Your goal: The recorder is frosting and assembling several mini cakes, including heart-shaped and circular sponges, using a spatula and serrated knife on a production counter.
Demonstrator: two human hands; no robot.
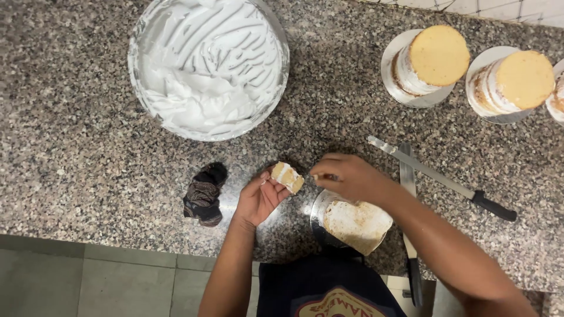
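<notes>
Two bare forearms and hands enter from the bottom edge, the left hand and the right hand, with no sleeves, watch, rings or gloves visible. Between the arms, at the bottom centre, shows a dark navy apron or shirt front. It carries a rounded badge in maroon with a tan border and tan lettering, cut off by the frame edge.
</notes>
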